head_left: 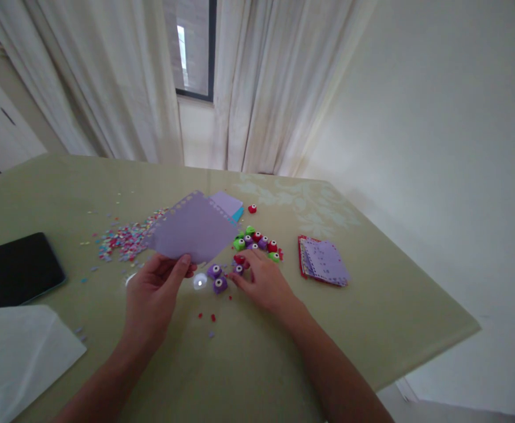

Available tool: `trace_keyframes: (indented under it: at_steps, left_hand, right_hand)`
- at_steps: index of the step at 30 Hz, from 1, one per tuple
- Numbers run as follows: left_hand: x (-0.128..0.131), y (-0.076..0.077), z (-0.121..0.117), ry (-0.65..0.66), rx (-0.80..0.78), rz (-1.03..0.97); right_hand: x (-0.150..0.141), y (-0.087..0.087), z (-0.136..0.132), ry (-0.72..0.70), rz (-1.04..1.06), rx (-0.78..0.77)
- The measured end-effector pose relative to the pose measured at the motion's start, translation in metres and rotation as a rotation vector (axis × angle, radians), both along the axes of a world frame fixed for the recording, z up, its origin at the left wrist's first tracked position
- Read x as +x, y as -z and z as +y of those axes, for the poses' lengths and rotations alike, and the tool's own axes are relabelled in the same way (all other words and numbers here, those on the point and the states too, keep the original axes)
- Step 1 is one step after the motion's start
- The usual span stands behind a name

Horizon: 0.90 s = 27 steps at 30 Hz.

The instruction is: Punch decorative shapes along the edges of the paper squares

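My left hand pinches a purple paper sheet by its near corner, thumb on top. Punched holes run along the sheet's upper edges. Just right of it, my right hand curls its thumb and fingers round a small purple paper punch on the table. A red punch sits at those fingertips, partly hidden. Two more purple punches stand between my hands. Beyond the right hand is a cluster of red, green and purple punches.
Colourful paper confetti lies heaped at left. Purple and blue sheets and a lone red punch are farther back. A stack of punched sheets is at right. A black tablet and white sheet lie at left.
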<state>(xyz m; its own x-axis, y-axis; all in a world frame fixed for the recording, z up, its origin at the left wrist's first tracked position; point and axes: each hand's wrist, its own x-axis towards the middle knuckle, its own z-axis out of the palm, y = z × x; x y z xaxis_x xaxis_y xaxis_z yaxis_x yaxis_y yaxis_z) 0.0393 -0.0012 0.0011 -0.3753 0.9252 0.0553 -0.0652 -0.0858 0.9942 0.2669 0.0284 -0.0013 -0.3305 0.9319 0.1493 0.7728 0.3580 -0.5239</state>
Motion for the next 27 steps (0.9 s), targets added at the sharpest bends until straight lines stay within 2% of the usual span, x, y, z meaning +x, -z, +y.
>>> trace_keyframes:
  at_steps: [3,9,14,18,22,27]
  left_hand:
    - [-0.002,0.001,0.0,-0.032,-0.004,0.005]
    - [-0.005,-0.001,0.001,-0.056,0.014,0.014]
    - [-0.004,-0.003,0.001,-0.068,0.027,0.001]
    - [-0.005,0.0,0.002,-0.093,0.022,0.012]
    - [-0.006,0.002,0.002,-0.116,0.023,0.039]
    - [-0.006,0.006,0.002,-0.097,0.03,0.031]
  right_hand:
    - [-0.018,0.006,-0.008,-0.029,-0.008,-0.048]
    - [-0.043,0.018,-0.014,-0.058,0.202,-0.108]
    - [-0.057,0.022,-0.015,-0.063,0.189,-0.117]
    - [-0.058,0.016,-0.02,-0.129,0.201,-0.063]
    - [-0.05,0.014,-0.024,-0.255,0.163,-0.103]
    - [-0.065,0.029,-0.017,-0.204,0.142,-0.123]
